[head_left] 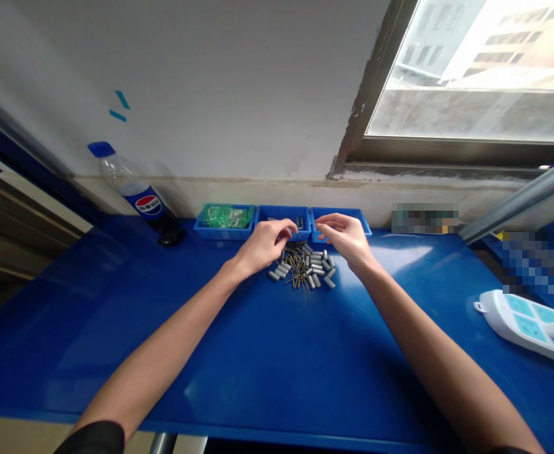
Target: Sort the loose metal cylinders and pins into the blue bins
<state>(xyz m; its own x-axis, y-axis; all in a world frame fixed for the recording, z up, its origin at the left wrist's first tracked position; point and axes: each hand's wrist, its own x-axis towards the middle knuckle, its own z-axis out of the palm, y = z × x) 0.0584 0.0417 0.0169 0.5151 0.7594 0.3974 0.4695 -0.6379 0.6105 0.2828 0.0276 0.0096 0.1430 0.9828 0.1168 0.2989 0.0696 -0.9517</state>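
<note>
I see my two hands reaching out over a blue table (pixel 267 372). My left hand (pixel 262 243) hovers just above a little pile of small gray tubes (pixel 315 268) and thin gold pins (pixel 296 263). Its fingers are curled in, and I cannot tell if they hold anything. My right hand (pixel 346 236) is on the other side of the pile, very near it. Its thumb and first finger are pinched close together, but any part between them is too small for me to see. The pile lies on the table between my hands, just in front of three blue trays. The left tray (pixel 224 231) holds green bits. The middle tray (pixel 284 214) has a few dark bits in it, and my left hand partly covers it. The right tray (pixel 341 213) sits behind my right hand. A cola bottle (pixel 137 195) with a blue cap stands near the wall, to the left of the trays. A white power strip (pixel 527 325) lies on the far right of the table. A window (pixel 476 69) is up on the right.
</note>
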